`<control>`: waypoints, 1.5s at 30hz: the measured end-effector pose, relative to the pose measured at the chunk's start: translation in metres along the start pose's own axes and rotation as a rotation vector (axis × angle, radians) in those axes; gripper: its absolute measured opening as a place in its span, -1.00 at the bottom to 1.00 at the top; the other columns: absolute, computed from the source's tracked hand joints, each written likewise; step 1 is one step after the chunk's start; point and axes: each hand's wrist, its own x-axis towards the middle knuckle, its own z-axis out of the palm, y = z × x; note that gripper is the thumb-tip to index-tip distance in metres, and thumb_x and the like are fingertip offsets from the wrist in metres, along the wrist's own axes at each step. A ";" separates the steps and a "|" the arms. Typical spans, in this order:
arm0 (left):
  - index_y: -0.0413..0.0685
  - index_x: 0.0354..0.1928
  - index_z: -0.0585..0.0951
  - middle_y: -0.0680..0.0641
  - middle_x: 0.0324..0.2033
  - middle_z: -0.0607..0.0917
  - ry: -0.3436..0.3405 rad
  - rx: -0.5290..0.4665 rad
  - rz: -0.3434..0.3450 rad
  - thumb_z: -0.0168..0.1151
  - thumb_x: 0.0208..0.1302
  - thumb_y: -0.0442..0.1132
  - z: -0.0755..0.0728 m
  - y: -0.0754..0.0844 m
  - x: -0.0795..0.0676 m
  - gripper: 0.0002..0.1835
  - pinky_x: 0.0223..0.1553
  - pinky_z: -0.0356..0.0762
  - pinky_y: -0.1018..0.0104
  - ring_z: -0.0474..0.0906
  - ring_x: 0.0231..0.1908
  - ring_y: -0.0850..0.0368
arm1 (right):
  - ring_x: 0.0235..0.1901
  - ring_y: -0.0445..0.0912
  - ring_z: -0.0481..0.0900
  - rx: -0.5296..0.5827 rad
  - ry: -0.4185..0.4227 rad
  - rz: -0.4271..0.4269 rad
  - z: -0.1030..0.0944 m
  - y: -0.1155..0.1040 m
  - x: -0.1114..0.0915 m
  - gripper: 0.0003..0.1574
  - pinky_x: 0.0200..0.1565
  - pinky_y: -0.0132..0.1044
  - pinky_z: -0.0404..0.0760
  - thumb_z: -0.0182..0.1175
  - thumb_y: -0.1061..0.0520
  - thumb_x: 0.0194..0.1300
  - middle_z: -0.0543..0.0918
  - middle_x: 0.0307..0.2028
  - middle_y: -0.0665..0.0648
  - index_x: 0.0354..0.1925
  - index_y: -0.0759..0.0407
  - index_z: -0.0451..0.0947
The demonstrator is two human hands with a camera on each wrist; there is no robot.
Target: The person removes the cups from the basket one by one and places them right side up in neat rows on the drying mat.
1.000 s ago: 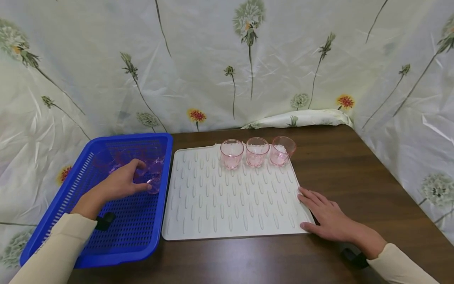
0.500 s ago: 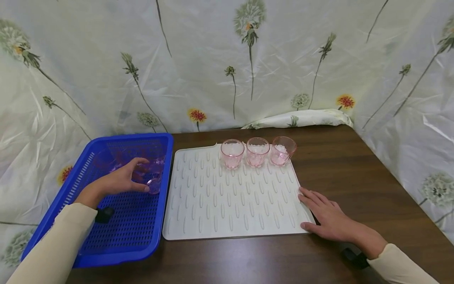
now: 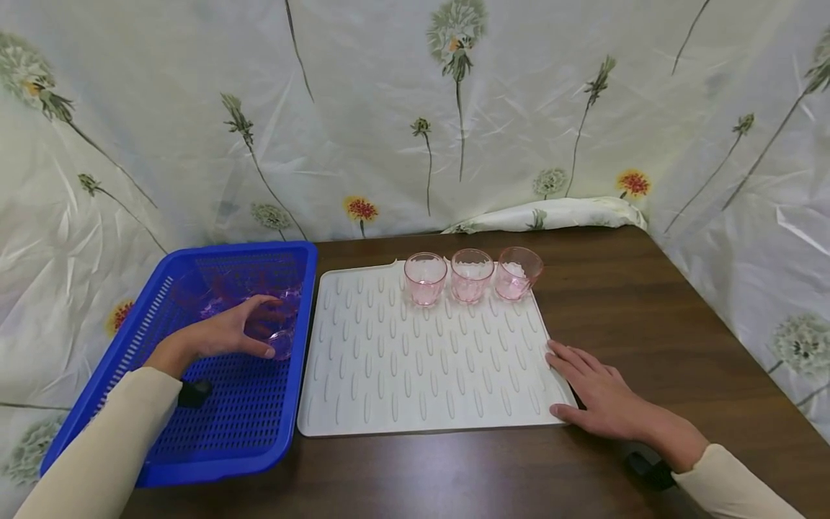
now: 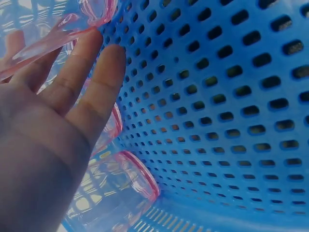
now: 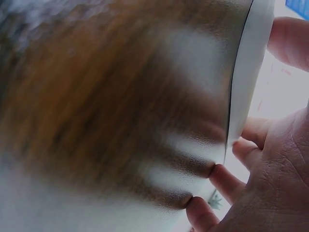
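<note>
In the head view my left hand (image 3: 223, 333) reaches into the blue plastic basket (image 3: 283, 432) at the left. Its thumb and fingers curve around a clear pink glass (image 3: 282, 346) lying near the basket's right wall. The left wrist view has the pink rim of that glass (image 4: 46, 48) crossing in front of the fingers. My right hand (image 3: 599, 393) lies with fingers extended at the right edge of a white ribbed drying mat (image 3: 415, 389), fingertips on its border. The right wrist view shows those fingertips (image 5: 227, 182) along the edge.
Three pink glasses, a left one (image 3: 425, 281), a middle one (image 3: 470, 277) and a right one (image 3: 516, 275), stand along the mat's far edge. More pink-rimmed glasses (image 4: 120, 188) lie in the basket. A flowered curtain (image 3: 363, 108) closes off the back of the brown table (image 3: 616, 288).
My left hand has shifted slightly inside the basket, its thumb a little lower, and the glass by it has tilted slightly. The right hand stays at the mat edge.
</note>
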 end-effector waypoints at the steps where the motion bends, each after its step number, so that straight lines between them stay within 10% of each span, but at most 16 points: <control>1: -0.32 0.48 0.00 -0.49 0.40 0.25 0.001 0.000 0.005 0.39 0.21 -0.28 0.000 0.000 0.000 -0.04 0.18 0.54 -0.14 0.36 0.30 -0.47 | 0.42 0.23 0.13 -0.001 -0.001 0.000 -0.001 0.000 0.000 0.03 0.08 0.39 0.37 0.22 -0.34 0.25 0.14 0.52 0.22 0.46 0.17 0.20; 28: -0.31 0.44 0.11 -0.43 0.32 0.40 0.075 0.161 -0.018 0.47 0.14 -0.13 0.006 0.016 -0.006 -0.03 0.17 0.54 -0.15 0.46 0.25 -0.36 | 0.41 0.25 0.15 0.001 -0.009 -0.005 -0.001 0.000 0.000 0.03 0.06 0.40 0.39 0.23 -0.34 0.24 0.14 0.51 0.22 0.46 0.17 0.21; 37: -0.22 0.37 0.27 -0.27 0.26 0.52 0.200 0.299 0.023 0.47 0.13 -0.03 -0.007 0.060 -0.026 -0.14 0.21 0.49 -0.19 0.47 0.26 -0.24 | 0.41 0.24 0.13 0.000 -0.011 0.002 -0.001 0.002 0.000 0.04 0.07 0.40 0.38 0.22 -0.35 0.25 0.12 0.52 0.21 0.46 0.16 0.20; 45: -0.04 0.44 0.20 -0.16 0.31 0.49 0.268 0.210 0.143 0.40 0.23 -0.11 -0.017 0.106 -0.039 -0.18 -0.10 0.68 0.35 0.61 0.13 -0.13 | 0.41 0.25 0.14 0.001 -0.008 -0.008 0.000 0.000 0.001 0.03 0.07 0.42 0.38 0.21 -0.35 0.25 0.14 0.51 0.22 0.46 0.17 0.21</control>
